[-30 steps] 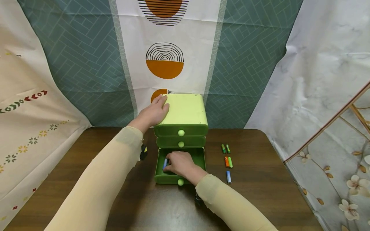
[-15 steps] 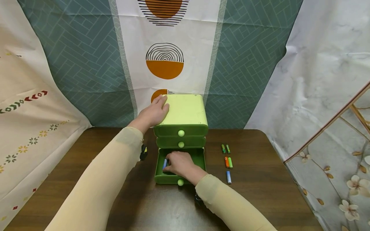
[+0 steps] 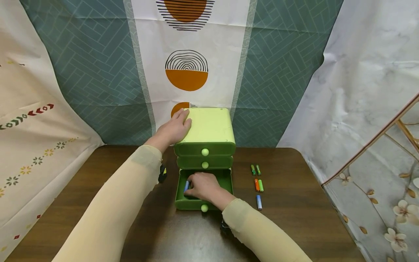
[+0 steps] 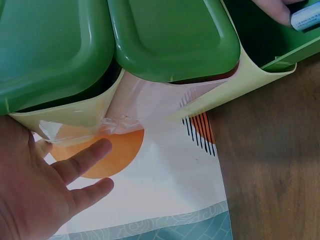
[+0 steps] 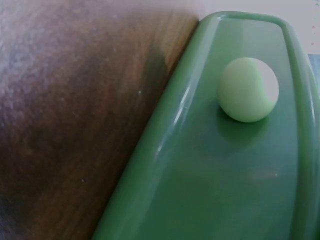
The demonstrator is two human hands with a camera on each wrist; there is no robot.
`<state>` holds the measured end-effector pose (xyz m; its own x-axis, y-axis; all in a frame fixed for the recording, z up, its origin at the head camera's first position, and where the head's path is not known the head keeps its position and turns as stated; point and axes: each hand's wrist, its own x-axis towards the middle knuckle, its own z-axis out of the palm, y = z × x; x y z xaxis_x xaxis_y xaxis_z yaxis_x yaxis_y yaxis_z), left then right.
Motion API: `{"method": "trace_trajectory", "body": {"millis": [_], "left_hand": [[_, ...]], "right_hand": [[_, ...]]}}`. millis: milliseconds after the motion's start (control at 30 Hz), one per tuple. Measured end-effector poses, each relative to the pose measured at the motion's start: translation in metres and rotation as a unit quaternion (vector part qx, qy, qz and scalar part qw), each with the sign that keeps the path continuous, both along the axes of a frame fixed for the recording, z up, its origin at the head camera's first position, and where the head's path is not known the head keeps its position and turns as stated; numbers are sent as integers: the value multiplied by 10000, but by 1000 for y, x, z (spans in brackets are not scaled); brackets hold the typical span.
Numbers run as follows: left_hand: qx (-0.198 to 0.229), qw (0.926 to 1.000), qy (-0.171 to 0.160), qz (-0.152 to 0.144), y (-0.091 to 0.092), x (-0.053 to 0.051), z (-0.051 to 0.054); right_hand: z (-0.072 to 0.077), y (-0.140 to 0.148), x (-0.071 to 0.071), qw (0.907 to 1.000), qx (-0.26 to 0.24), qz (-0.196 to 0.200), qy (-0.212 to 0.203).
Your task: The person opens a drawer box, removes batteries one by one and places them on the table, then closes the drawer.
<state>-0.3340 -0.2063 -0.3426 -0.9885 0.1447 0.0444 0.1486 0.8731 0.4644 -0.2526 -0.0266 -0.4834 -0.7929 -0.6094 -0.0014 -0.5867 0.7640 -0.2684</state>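
Observation:
A small drawer cabinet (image 3: 209, 125) with a pale yellow-green shell stands at the back middle of the table, its bottom drawer (image 3: 226, 182) pulled out. My left hand (image 3: 173, 128) rests on the cabinet's top left edge; its fingers look extended in the left wrist view. Inside the pulled-out drawer, my right hand (image 3: 204, 185) pinches a blue battery (image 3: 187, 186) near the left wall between thumb and fingers. The battery (image 4: 306, 16) also shows in the left wrist view with fingertips at its end. The right wrist view shows the drawer front and its round knob (image 5: 248, 90), not the hand.
Right of the cabinet lie two small green batteries (image 3: 258, 169), an orange battery (image 3: 256, 185) beside a light green battery (image 3: 260, 185), and a blue battery (image 3: 259, 202). The two upper drawers (image 3: 220, 148) are closed. Patterned cloth (image 3: 278, 72) hangs behind the table.
Both hands stay almost still, the right one in the drawer at the blue battery. The head view has tilted up very slightly.

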Motion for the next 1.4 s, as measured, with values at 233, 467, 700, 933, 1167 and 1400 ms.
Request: {"method": "trace_trajectory", "body": {"millis": [233, 467, 700, 933, 1167, 1400], "left_hand": [[-9, 10000, -12, -33, 1, 0, 1], [10, 10000, -49, 45, -4, 1, -3], [44, 10000, -50, 30, -6, 1, -5], [32, 10000, -42, 27, -6, 4, -4], [4, 10000, -11, -4, -3, 2, -2], [41, 10000, -48, -29, 1, -1, -1]], "right_hand": [[5, 8, -1, 9993, -289, -73, -210], [14, 15, 6, 9990, -420, 32, -177], [22, 24, 15, 9989, -460, 96, -84], [30, 38, 24, 9984, -539, 41, 167], [39, 54, 30, 9967, -719, 26, 368], [42, 69, 35, 9945, -928, 21, 495]]}}
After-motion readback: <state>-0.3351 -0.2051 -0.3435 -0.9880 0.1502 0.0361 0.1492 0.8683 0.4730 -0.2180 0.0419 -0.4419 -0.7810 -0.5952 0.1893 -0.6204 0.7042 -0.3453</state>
